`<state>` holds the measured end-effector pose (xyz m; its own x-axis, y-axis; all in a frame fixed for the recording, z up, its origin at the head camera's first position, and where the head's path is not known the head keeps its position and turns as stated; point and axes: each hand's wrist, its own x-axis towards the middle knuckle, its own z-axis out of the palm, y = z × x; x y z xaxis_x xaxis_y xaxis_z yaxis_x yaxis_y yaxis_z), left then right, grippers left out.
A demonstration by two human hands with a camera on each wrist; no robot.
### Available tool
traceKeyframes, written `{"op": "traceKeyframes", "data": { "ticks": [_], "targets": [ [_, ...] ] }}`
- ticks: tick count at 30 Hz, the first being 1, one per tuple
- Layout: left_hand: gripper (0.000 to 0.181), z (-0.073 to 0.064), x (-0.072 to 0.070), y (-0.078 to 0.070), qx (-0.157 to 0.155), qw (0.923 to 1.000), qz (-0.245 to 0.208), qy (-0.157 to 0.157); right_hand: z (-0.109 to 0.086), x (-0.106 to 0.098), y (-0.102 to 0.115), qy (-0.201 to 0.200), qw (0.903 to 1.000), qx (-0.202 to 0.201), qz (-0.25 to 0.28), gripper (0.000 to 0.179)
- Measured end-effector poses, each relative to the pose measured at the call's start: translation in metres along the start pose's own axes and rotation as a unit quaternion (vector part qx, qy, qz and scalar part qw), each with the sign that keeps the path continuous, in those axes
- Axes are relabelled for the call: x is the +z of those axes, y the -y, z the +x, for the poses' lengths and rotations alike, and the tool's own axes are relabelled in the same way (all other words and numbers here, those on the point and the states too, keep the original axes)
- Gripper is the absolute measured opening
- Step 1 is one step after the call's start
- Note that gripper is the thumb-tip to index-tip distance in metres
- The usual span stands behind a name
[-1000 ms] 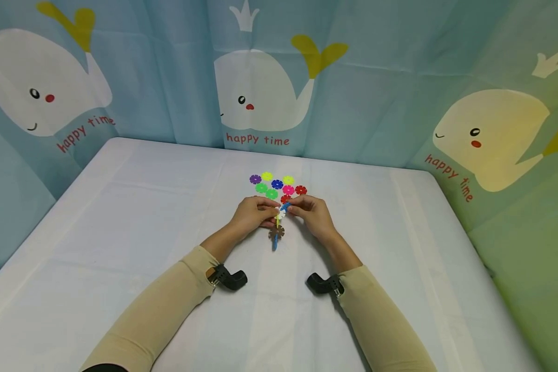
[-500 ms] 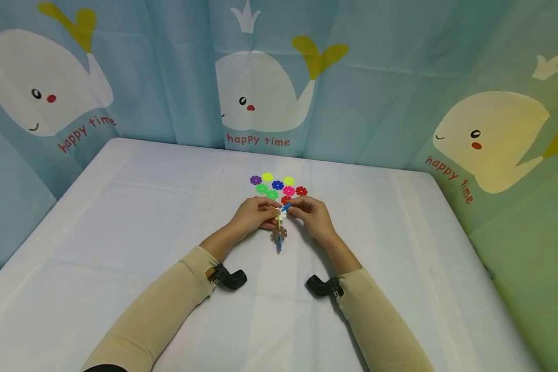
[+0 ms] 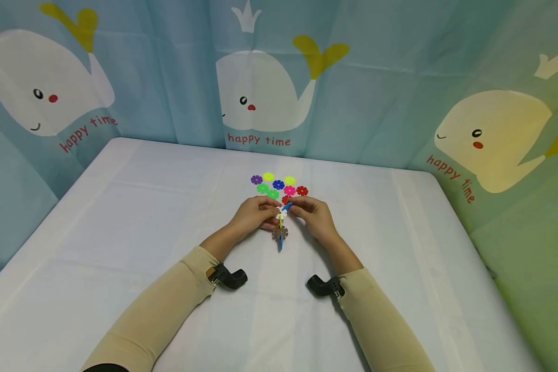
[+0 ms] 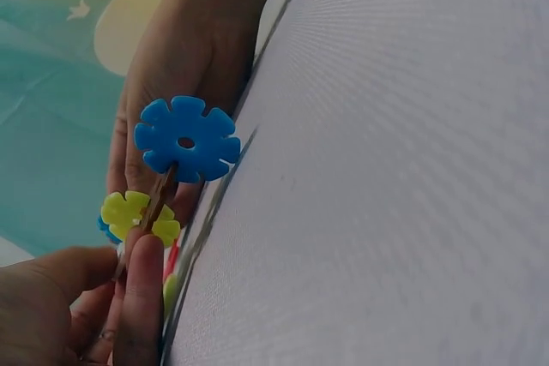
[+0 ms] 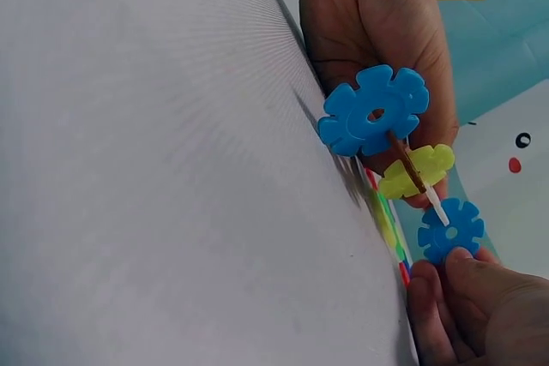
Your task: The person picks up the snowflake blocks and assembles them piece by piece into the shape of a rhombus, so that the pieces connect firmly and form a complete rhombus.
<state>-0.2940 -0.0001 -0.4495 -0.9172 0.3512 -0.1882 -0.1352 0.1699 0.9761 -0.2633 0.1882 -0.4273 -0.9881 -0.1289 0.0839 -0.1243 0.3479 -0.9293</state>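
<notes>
Several flower-shaped interlocking discs are slotted into a chain between the hands. A blue disc (image 4: 213, 136) at its near end joins a brown disc (image 3: 277, 234), then come a yellow disc (image 5: 422, 167) and a white disc (image 3: 281, 214). In the head view my left hand (image 3: 253, 213) pinches the white disc from the left. My right hand (image 3: 317, 216) pinches a second blue disc (image 5: 465, 224) between thumb and fingers. In the right wrist view this blue disc meets the white one at its edge; how deep it is slotted I cannot tell.
Just beyond the hands, loose discs lie on the white tabletop (image 3: 167, 217): a purple disc (image 3: 256, 180), a dark blue disc (image 3: 278, 184), a pink disc (image 3: 290, 190), a red disc (image 3: 302, 190), plus yellow and green ones. A whale-print curtain (image 3: 376, 103) stands behind the table.
The lower end of the chain, with the brown and near blue discs, has swung slightly right. Both hands keep their hold and have barely moved.
</notes>
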Motion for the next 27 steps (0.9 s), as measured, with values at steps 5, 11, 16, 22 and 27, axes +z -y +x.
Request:
{"op": "traceKeyframes", "data": {
  "ticks": [5, 11, 16, 22, 27],
  "targets": [
    [0.024, 0.0025, -0.0012, 0.0037, -0.003, 1.0000, -0.006, -0.001, -0.0013, -0.0013, 0.0015, -0.001, 1.0000, 0.004, -0.006, 0.027],
    [0.024, 0.0010, -0.0025, 0.0035, 0.001, 0.9998, -0.020, 0.008, -0.0031, -0.0016, 0.0031, -0.007, 0.9997, 0.018, -0.018, 0.025],
    [0.025, 0.0018, -0.0020, 0.0045, 0.004, 0.9998, -0.012, 0.012, -0.0041, -0.0023, 0.0027, -0.004, 0.9997, 0.013, -0.021, 0.025],
    [0.027, 0.0039, -0.0016, 0.0057, 0.016, 0.9994, 0.022, 0.019, -0.0042, -0.0028, 0.0014, 0.007, 0.9999, -0.006, -0.013, 0.026],
    [0.029, 0.0037, -0.0016, 0.0055, 0.024, 0.9987, 0.040, 0.021, -0.0040, -0.0028, 0.0015, 0.017, 0.9998, -0.010, -0.003, 0.026]
  ]
}}
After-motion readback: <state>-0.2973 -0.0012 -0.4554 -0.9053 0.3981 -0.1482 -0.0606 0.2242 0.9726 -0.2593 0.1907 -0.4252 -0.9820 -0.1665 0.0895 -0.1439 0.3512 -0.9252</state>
